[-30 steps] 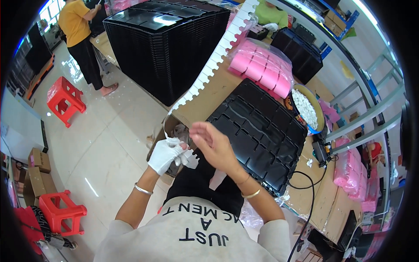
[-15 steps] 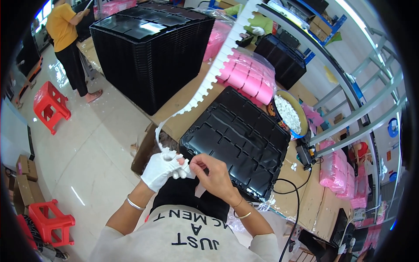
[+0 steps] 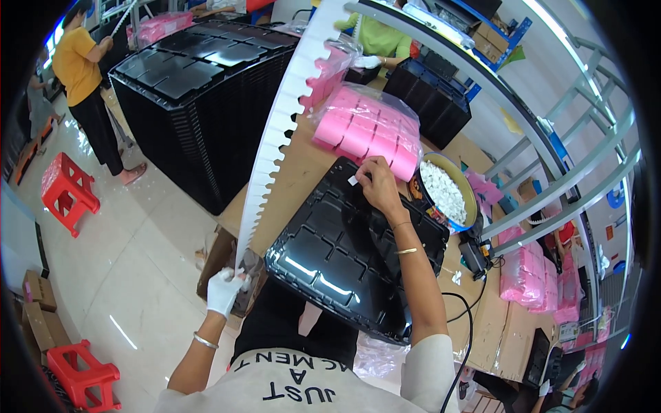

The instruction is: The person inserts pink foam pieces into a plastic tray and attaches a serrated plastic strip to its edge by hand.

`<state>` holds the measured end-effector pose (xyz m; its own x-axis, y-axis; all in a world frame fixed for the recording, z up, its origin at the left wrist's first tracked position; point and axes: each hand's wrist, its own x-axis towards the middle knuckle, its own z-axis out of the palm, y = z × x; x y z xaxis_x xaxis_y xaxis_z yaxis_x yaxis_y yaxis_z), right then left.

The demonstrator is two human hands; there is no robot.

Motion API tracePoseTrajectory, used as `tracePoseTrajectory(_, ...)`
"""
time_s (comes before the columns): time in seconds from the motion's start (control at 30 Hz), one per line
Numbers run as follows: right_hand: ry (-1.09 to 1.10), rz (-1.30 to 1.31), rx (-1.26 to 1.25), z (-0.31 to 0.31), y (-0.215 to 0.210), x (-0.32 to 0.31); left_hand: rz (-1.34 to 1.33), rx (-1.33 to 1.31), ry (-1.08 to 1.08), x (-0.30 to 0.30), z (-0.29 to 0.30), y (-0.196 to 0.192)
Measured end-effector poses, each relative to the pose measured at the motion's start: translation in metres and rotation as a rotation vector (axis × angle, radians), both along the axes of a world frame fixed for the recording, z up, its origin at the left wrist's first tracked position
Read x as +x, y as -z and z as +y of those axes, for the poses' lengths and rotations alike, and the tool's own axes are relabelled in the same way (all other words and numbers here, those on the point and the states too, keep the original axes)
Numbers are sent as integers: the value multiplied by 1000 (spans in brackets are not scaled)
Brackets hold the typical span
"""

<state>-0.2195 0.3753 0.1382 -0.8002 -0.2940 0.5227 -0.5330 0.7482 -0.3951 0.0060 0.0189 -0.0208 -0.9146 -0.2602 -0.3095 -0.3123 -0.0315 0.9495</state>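
Note:
My left hand [image 3: 224,292], in a white glove, grips the lower end of a long white strip [image 3: 274,134] with a notched edge. The strip runs taut up past the top of the view. My bare right hand [image 3: 377,184] pinches a small white piece [image 3: 354,180] above the far edge of a black plastic tray [image 3: 323,241]. That tray has moulded compartments and lies tilted at the near edge of the table in front of me. Whether the piece touches the tray, I cannot tell.
A tall stack of black trays [image 3: 200,124] stands at the far left. Pink wrapped bundles [image 3: 368,127] and a bowl of white bits [image 3: 444,189] sit beyond the tray. Metal rails [image 3: 558,199] rise at right; a black cable [image 3: 470,330] hangs nearby. Co-workers stand behind.
My hands were together at the strip's end. The right hand has moved up and away to the tray's far edge with a small white piece; the left has lowered, still holding the strip.

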Motion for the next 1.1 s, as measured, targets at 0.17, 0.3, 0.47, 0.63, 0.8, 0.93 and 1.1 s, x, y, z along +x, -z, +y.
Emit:
tracePoseTrajectory(0.17,36,-65,10,-3,16,-25,58,-117,13,2,-9,10)
tracePoseTrajectory(0.3,97,-43,80,-8,21,-27,60,8,-20,-7,-8,31)
tracePoseTrajectory(0.47,73,-58,121,-6,21,-30,8,149,-32,-12,-5,29)
tracePoseTrajectory(0.63,21,-38,161,-1,18,-34,17,-91,63,-12,1,18)
tracePoseTrajectory(0.8,11,8,271,-3,20,-37,-89,43,65,-14,4,0)
tracePoseTrajectory(0.93,-24,75,293,-15,14,-38,-63,158,5,-10,-5,-8)
tracePoseTrajectory(1.1,29,76,419,-19,20,-34,-119,280,2,-3,0,-23)
